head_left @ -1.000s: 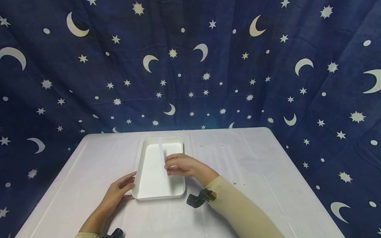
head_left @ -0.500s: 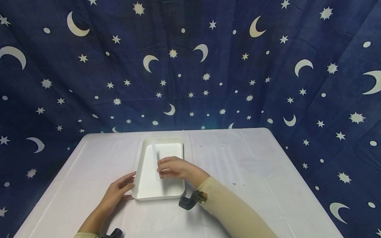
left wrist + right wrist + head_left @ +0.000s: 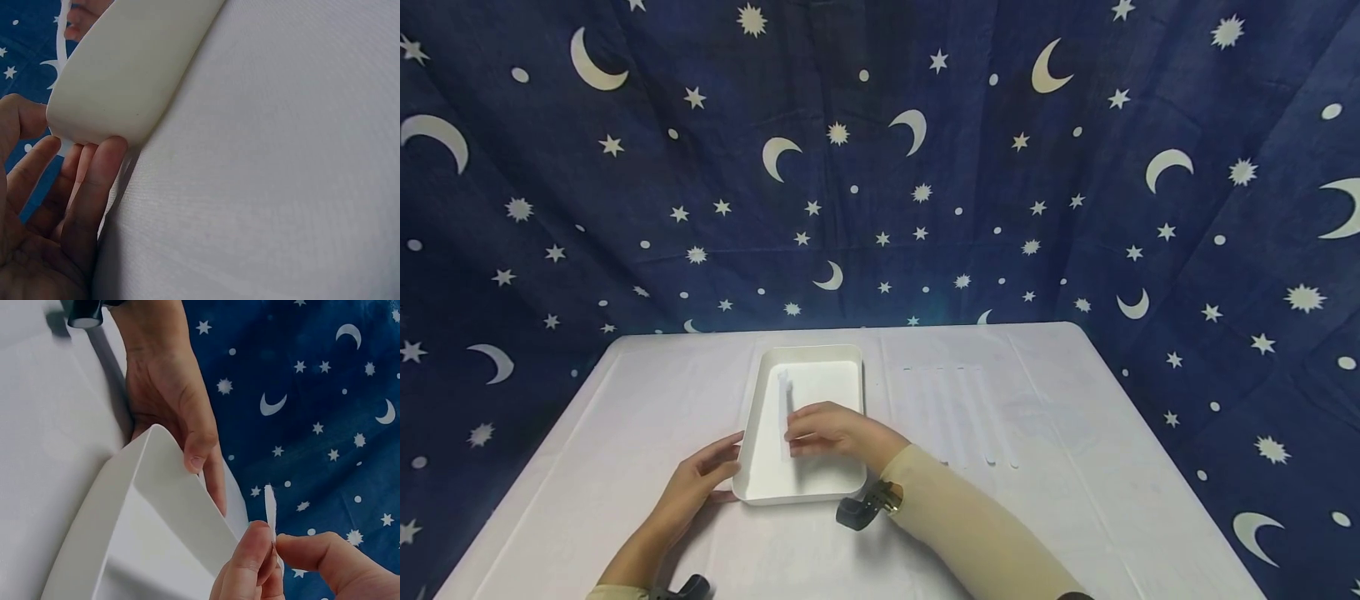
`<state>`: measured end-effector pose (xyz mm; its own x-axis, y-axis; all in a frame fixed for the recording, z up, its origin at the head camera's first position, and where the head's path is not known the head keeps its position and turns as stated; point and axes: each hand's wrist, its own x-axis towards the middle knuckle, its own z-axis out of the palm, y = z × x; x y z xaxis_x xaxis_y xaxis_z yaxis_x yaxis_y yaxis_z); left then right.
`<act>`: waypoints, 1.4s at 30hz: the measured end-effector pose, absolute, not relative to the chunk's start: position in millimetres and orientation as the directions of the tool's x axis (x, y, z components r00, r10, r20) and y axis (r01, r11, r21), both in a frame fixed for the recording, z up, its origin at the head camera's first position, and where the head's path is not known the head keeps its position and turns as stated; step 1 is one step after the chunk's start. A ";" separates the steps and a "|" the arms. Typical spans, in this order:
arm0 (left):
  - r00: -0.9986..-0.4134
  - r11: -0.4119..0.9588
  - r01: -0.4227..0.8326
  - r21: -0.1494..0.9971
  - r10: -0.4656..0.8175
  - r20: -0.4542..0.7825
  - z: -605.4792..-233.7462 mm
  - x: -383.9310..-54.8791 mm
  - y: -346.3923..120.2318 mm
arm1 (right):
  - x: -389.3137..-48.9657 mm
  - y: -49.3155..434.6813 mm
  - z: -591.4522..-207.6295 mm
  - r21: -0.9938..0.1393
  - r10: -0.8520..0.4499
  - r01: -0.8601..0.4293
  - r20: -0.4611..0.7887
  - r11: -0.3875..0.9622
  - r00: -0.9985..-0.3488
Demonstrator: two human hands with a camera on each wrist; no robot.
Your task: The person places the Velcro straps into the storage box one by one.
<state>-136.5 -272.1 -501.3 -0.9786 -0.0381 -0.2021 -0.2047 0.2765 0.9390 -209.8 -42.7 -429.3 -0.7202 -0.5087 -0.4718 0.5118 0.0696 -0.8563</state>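
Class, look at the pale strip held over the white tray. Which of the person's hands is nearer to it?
Right. The right hand pinches the pale strip itself; the left hand is apart from it, touching the left side of the white tray.

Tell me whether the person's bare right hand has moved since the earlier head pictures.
Yes: against the white rectangular tray, the bare right hand has moved left and slightly nearer the wearer.

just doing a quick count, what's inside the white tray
The right hand holds a thin white strip in or just over the white tray; nothing else stands out inside. The hand covers part of the tray, so anything beneath it can't be seen.
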 end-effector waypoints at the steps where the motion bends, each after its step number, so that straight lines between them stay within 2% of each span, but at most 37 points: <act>1: -0.979 0.270 -0.202 0.941 -0.035 -0.201 -501.1 -136.2 -272.2 | -209.9 -44.3 -429.7 -0.854 -0.511 0.515 -0.476 0.073 -0.716; 22: -0.977 0.263 -0.210 0.942 -0.036 -0.208 -500.8 -135.1 -272.6 | -209.7 -69.2 -451.8 -0.828 -0.512 0.553 -0.517 0.096 -0.686; 31: -0.978 0.266 -0.210 0.941 -0.041 -0.206 -500.7 -134.2 -271.6 | -206.2 -75.3 -456.3 -0.832 -0.487 0.548 -0.515 0.087 -0.705; 42: -0.980 0.246 -0.196 0.949 -0.025 -0.196 -500.0 -134.7 -272.2 | -207.0 -83.2 -456.3 -0.869 -0.461 0.445 -0.494 0.218 -0.738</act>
<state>-134.7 -272.2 -500.0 -0.9803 -0.0253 -0.1959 -0.1961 0.2460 0.9492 -207.0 -83.2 -456.3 -0.7378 -0.4605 -0.4935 0.4451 0.2177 -0.8686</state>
